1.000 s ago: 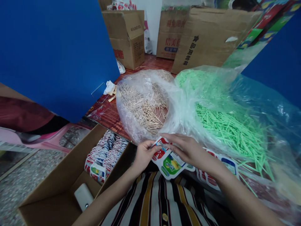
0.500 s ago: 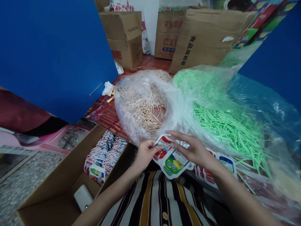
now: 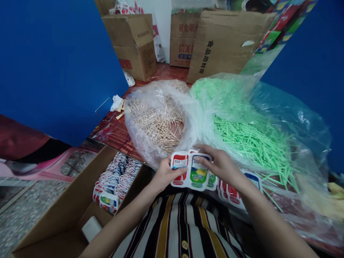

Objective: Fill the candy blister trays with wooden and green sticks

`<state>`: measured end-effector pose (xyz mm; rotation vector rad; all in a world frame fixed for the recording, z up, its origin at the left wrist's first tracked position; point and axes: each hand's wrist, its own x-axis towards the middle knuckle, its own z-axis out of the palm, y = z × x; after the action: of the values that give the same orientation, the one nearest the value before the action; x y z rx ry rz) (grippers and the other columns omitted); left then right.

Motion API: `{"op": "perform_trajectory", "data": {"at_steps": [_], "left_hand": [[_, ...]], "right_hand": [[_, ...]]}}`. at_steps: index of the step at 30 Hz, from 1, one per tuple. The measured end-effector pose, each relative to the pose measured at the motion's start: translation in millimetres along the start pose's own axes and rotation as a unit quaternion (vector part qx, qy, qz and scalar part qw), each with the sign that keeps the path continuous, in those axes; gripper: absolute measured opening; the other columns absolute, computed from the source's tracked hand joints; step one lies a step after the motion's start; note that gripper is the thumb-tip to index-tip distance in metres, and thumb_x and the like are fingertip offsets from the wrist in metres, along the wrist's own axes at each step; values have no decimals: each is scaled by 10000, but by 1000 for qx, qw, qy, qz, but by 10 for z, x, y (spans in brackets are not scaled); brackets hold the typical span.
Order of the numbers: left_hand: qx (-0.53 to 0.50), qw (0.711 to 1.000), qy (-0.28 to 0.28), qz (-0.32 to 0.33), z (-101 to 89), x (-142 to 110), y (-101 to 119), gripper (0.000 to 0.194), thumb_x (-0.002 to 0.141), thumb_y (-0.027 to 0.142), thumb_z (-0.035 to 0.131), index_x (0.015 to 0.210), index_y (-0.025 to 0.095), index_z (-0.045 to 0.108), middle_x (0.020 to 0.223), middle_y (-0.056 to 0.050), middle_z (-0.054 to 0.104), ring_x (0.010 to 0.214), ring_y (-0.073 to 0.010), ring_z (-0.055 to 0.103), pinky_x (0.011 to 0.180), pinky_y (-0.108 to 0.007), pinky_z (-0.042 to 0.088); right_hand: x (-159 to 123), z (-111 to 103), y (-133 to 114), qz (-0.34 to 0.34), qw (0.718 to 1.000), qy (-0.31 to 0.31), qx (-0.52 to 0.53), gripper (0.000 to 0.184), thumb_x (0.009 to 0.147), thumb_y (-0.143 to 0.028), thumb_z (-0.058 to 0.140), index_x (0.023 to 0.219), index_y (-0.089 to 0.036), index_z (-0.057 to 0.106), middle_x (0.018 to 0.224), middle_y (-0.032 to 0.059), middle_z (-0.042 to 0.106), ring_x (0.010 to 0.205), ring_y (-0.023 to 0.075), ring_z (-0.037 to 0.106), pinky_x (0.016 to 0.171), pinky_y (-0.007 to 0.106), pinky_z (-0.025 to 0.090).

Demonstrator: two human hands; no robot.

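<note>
My left hand (image 3: 164,175) pinches the left edge of a flat soda-print pack (image 3: 199,175), its thumb over the red part. My right hand (image 3: 220,164) grips the same pack from the right, fingers behind its top edge and thumb across the green, lemon-printed front. Part of another green pack shows behind it, under my right hand; how many are stacked there I cannot tell. More red packs (image 3: 233,195) lie in a row beneath my right forearm. To the left, a cardboard box (image 3: 60,211) holds rows of similar packs (image 3: 118,179).
Ahead on the red-brown table (image 3: 113,138) lie a clear bag of short beige sticks (image 3: 166,130) and a bag of green sticks (image 3: 249,143). Cardboard cartons (image 3: 231,43) stand at the back. Blue panels (image 3: 56,53) rise on both sides. A white object (image 3: 91,228) lies inside the box.
The pack in my hands has turned from slanted to nearly upright and level, and risen slightly. My right thumb now lies across its green part. The whole view has shifted a little.
</note>
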<state>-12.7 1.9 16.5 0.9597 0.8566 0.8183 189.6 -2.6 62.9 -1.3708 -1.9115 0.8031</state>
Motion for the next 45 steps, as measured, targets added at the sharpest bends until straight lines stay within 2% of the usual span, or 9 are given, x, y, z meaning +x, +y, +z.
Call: {"op": "perform_trajectory", "data": {"at_steps": [4, 8, 14, 25, 28, 32, 35, 40, 45], "left_hand": [[32, 999, 7, 23, 18, 61, 47, 300, 716, 269, 727, 943, 134, 584, 845, -28, 678, 741, -145, 633, 718, -271, 520], [48, 997, 15, 66, 118, 148, 27, 371, 752, 280, 685, 1080, 167, 556, 956, -39, 679, 878, -171, 627, 805, -283, 501], [41, 997, 43, 44, 332, 271, -41, 268, 632, 316, 776, 789, 126, 672, 745, -23, 704, 685, -171, 642, 682, -278, 515], [19, 998, 51, 24, 441, 363, -53, 260, 582, 281, 817, 762, 126, 711, 742, -21, 728, 654, -164, 654, 645, -262, 517], [0, 999, 43, 12, 446, 381, -109, 263, 608, 274, 802, 802, 121, 712, 772, -31, 727, 683, -172, 658, 670, -274, 522], [-29, 998, 60, 14, 481, 384, -133, 279, 627, 268, 791, 839, 107, 708, 785, -53, 729, 702, -180, 667, 695, -287, 531], [-55, 996, 69, -5, 499, 372, -124, 302, 614, 271, 800, 847, 107, 700, 779, -57, 730, 682, -183, 670, 680, -299, 541], [-22, 999, 35, -7, 492, 359, -103, 281, 610, 266, 806, 819, 109, 703, 795, -56, 731, 698, -173, 671, 694, -287, 543], [17, 998, 63, 22, 489, 373, -86, 235, 609, 265, 802, 757, 114, 698, 702, -22, 716, 630, -150, 649, 626, -246, 526]], "right_hand": [[-34, -37, 57, 10, 997, -11, -69, 347, 899, -410, 478, 688, -167, 605, 601, 9, 598, 559, 131, 532, 518, 238, 381], [-63, -18, 79, 25, 996, 19, -81, 329, 891, -418, 489, 702, -169, 591, 629, 10, 596, 590, 136, 528, 548, 239, 362], [-96, -5, 144, 48, 996, 53, -49, 324, 870, -432, 525, 704, -164, 604, 621, 3, 574, 592, 134, 509, 558, 238, 353], [-172, 8, 333, 49, 995, 88, 14, 256, 854, -380, 572, 709, -171, 606, 637, -1, 588, 612, 133, 539, 575, 238, 389], [-193, 7, 346, 43, 994, 92, 33, 195, 838, -370, 602, 915, -191, 613, 762, 14, 637, 703, 154, 592, 646, 256, 441], [-243, 9, 340, 26, 992, 108, 59, 429, 791, -354, 670, 1161, -229, 494, 906, 26, 640, 805, 169, 614, 723, 279, 474], [-270, 6, 342, 48, 987, 119, 101, 373, 803, -357, 654, 1116, -223, 502, 914, 24, 628, 797, 161, 606, 697, 265, 475], [-263, -11, 367, 96, 985, 84, 120, 242, 832, -407, 599, 779, -171, 599, 660, -8, 564, 602, 124, 512, 547, 231, 402], [-257, 4, 372, 88, 988, 100, 81, 245, 825, -403, 608, 765, -165, 621, 660, -6, 586, 618, 125, 517, 564, 227, 393]]}}
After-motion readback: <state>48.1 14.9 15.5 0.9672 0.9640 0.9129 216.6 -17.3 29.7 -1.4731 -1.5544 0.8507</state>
